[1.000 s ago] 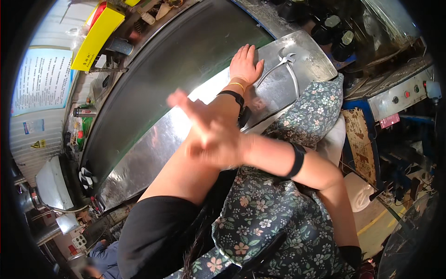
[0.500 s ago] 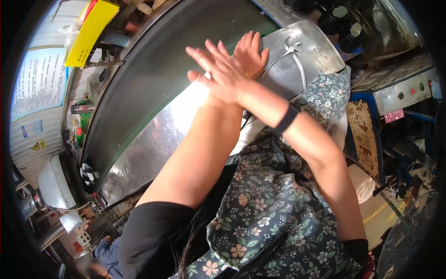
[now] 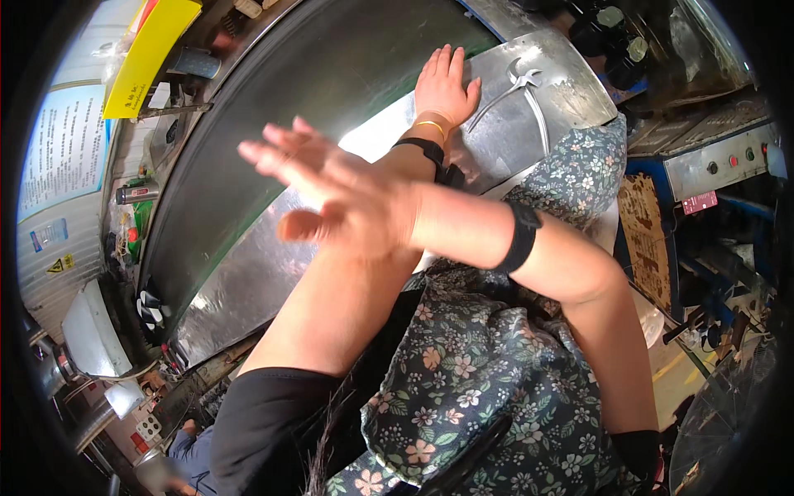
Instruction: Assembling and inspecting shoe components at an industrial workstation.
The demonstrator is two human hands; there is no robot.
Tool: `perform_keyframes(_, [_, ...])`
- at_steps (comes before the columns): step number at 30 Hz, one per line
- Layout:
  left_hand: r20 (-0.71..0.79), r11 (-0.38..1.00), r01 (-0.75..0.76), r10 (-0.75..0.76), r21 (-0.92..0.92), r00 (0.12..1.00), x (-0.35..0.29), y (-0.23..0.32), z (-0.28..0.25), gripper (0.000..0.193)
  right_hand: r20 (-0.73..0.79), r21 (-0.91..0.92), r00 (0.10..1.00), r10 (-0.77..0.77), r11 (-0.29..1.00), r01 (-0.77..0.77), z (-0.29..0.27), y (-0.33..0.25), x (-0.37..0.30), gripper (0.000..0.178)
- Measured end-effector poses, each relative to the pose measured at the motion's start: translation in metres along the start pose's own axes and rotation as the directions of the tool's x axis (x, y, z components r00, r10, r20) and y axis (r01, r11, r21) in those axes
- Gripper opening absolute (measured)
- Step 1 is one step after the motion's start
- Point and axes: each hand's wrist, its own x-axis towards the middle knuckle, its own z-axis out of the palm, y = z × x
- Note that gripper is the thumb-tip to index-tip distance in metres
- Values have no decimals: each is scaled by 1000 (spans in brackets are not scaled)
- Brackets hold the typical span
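Observation:
My left hand is stretched out with fingers apart, at the border between the shiny metal plate and the dark conveyor belt. It holds nothing; a thin gold bangle and a black band circle its wrist. Across my left forearm lies my right hand, somewhat smeared by motion, its fingers and thumb spread and nothing in them. It hides part of that forearm. A pair of metal pliers with long curved handles rests on the plate, right of my left hand.
A yellow box and a flask are on the ledge beyond the belt. At right stands a control panel with buttons. Floral apron cloth touches the plate's near edge. Part of another person shows at lower left.
My right hand has slid from near the left wrist down the left forearm, toward the lower left, uncovering the wrist bands. My left hand is about where it was.

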Motion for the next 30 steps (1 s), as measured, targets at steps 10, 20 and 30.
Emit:
perform_keyframes(10, [-116, 995, -78, 70, -66, 991, 4, 3, 5, 62, -87, -351, 981, 173, 916, -193, -34, 67, -21, 81])
perform_keyframes(20, [3, 1000, -13, 13, -11, 1000, 1, 3, 4, 62, 83, 590, 996, -42, 807, -15, -3, -58, 0, 91])
perform_keyframes(30, [-142, 992, -122, 115, -44, 983, 4, 5, 0, 62, 19, -437, 1000, -2, 899, 10, -43, 86, -9, 69])
